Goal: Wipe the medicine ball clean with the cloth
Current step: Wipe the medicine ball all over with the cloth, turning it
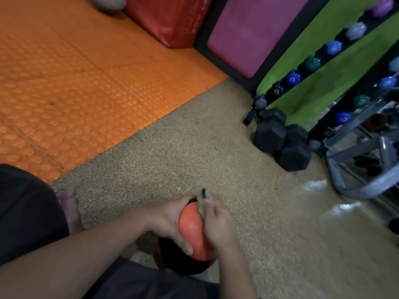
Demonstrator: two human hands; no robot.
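Note:
A small orange-red medicine ball [192,229] is held above the speckled floor, low in the head view. My left hand [170,221] grips its left side, thumb curled round the lower front. My right hand [218,223] presses a thin grey-tan cloth [204,201] against the ball's right side; only a narrow strip of cloth shows between my fingers and the ball. The ball's far side is hidden by both hands.
A dark round object [183,266] lies on the floor under the ball. Black hex dumbbells [280,139] sit to the right by a rack of coloured dumbbells [313,61]. An orange studded mat [75,83] covers the left; my bare foot [71,208] rests nearby.

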